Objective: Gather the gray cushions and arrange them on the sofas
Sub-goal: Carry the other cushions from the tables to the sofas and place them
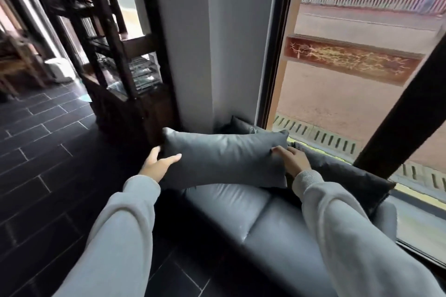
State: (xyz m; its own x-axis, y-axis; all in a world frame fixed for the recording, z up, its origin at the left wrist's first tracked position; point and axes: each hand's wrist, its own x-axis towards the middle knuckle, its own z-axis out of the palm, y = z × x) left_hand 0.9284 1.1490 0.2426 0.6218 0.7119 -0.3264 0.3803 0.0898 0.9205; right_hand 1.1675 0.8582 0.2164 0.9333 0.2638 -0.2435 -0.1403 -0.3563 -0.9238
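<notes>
The gray sofa [253,210] runs along the window [362,55], so cushions line its back. One gray cushion [224,159] is held lengthwise above the seat, probably for setting down: left hand [158,161] clasps one end, right hand [293,158] grips the other.

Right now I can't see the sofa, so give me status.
Both hands, left and right, gripping gray cushion by its ends. Held over sofa. Dark cushion beside it, window side.
</notes>
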